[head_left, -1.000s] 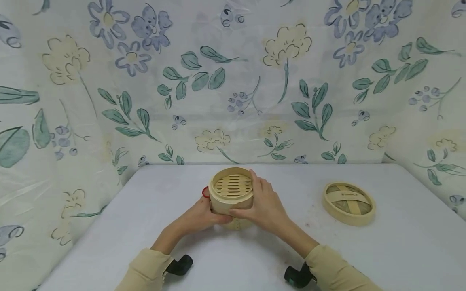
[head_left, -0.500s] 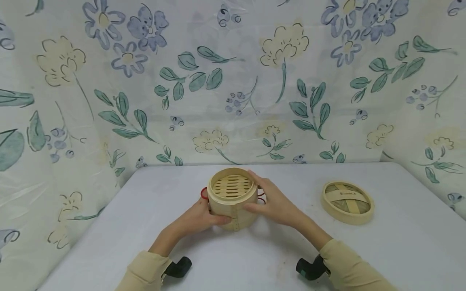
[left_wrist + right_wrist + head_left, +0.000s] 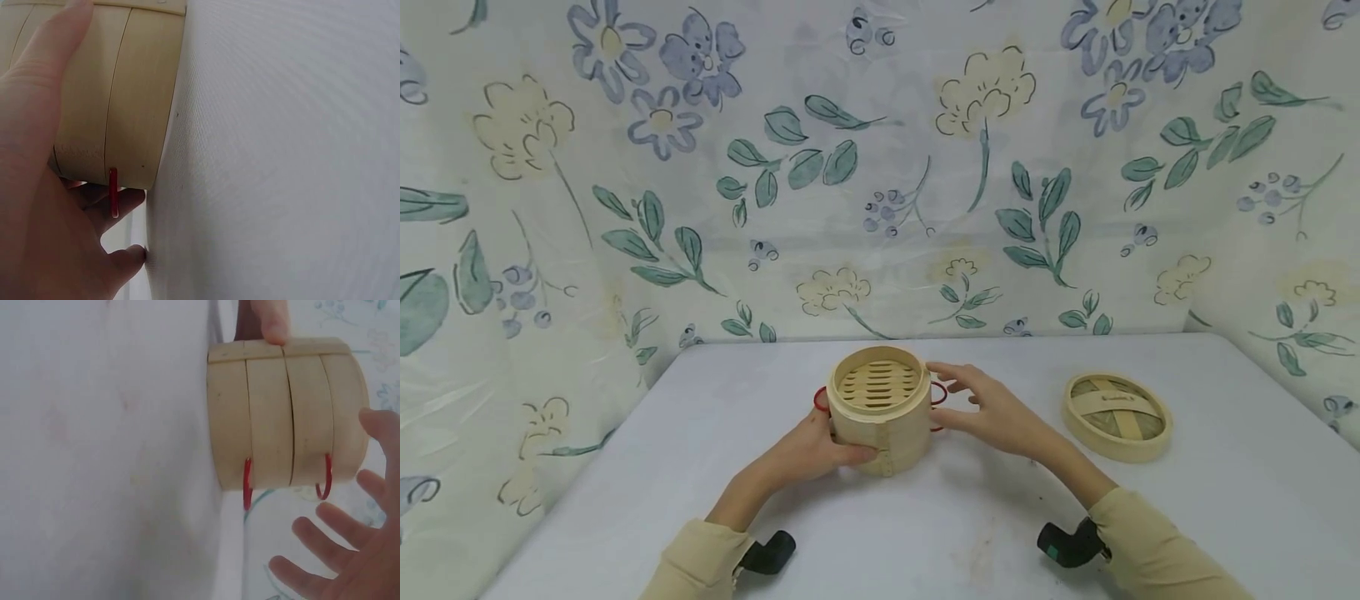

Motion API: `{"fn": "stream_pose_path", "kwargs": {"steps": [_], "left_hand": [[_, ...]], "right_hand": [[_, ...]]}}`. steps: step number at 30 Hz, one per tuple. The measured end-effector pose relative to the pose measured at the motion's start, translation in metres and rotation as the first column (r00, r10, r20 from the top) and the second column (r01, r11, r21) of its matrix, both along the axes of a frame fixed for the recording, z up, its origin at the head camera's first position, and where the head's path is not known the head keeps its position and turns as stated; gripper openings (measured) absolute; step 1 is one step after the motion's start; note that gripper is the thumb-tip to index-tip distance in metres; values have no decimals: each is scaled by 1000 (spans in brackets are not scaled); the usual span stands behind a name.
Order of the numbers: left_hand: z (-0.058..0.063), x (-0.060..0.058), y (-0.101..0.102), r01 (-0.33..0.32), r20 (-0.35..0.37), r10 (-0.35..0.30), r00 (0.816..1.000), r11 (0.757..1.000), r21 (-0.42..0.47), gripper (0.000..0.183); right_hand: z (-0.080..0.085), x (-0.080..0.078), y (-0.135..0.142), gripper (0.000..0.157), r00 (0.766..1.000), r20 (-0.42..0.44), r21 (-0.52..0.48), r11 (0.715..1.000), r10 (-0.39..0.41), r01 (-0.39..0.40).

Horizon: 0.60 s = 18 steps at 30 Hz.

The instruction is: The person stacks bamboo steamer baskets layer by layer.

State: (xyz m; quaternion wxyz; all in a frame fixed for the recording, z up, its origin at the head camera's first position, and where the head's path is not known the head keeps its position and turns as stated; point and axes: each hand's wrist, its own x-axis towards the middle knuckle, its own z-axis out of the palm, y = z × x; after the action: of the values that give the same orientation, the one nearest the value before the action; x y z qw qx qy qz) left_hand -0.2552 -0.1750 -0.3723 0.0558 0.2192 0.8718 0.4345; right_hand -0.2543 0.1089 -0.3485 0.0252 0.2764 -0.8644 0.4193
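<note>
Two round bamboo steamer baskets (image 3: 898, 442) stand stacked upright on the table, the slatted floor (image 3: 880, 383) of the upper one showing from above. My left hand (image 3: 811, 450) grips the stack from the left, thumb across the front and fingers behind; the left wrist view has its thumb on the bamboo wall (image 3: 134, 100). Beside the right side, my right hand (image 3: 992, 412) has its fingers spread, fingertips close to the wall and the red loop handles (image 3: 938, 393). In the right wrist view two red loops (image 3: 247, 484) stick out, one per basket.
A bamboo steamer lid (image 3: 1117, 417) with crossed bands lies on the white table (image 3: 985, 533), to the right of the stack. A flower-printed cloth (image 3: 880, 250) hangs behind the table. Dark camera mounts (image 3: 767, 552) sit at both wrists.
My right hand has let go of the upper basket and moved right, uncovering the red loops. The upper basket has turned slightly and sits in line over the lower one. My left hand keeps its hold.
</note>
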Motion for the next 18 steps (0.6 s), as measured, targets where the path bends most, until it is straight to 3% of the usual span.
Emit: {"fn": "stream_pose_path", "kwargs": {"steps": [9, 18], "left_hand": [[-1, 1, 1, -7, 2, 7, 1000, 1000, 3, 91], [0, 0, 0, -10, 8, 10, 1000, 1000, 8, 90]], "right_hand": [[-6, -2, 18, 58, 1000, 13, 46, 999, 3, -3], [-18, 5, 47, 58, 998, 45, 127, 991, -42, 36]]}}
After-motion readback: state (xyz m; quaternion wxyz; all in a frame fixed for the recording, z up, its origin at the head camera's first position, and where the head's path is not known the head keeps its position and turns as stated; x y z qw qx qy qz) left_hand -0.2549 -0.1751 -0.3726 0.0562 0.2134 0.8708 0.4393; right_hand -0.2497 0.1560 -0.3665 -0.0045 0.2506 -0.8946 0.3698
